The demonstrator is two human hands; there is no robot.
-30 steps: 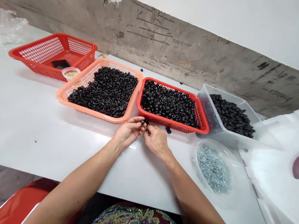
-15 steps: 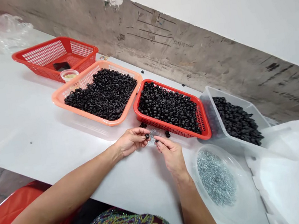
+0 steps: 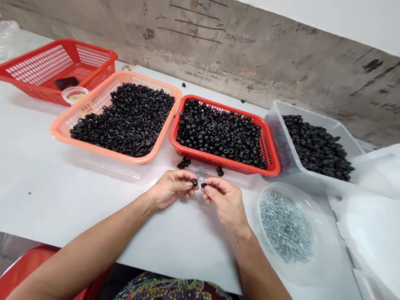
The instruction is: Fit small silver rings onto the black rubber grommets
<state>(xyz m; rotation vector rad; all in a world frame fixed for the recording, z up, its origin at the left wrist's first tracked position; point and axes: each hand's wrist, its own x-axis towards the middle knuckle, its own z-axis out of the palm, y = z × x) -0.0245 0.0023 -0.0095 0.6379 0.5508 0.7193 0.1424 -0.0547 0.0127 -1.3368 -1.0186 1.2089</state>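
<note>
Between thumb and fingers, my left hand [image 3: 171,188] pinches a small round black part [image 3: 194,183] with a hole in its face. My right hand [image 3: 226,200] holds a smaller black piece [image 3: 203,185] at its fingertips, just right of the other part. The two parts are close, with a narrow gap between them. Behind my fingers lies a small heap of tiny shiny metal pieces [image 3: 200,171] on the table. Loose black parts [image 3: 183,163] sit beside it, and a couple more [image 3: 220,171] lie to the right.
A red basket [image 3: 224,165] of round black parts stands just ahead. An orange basket [image 3: 112,156] of black rings is left of it, then a red basket [image 3: 41,94]. Rightward are a clear bin [image 3: 314,179] of black parts and a clear tub [image 3: 322,252] of metal pieces.
My right hand has come nearer my left, bringing the two black parts closer together. The camera view has shifted slightly. Both hands keep their pinch.
</note>
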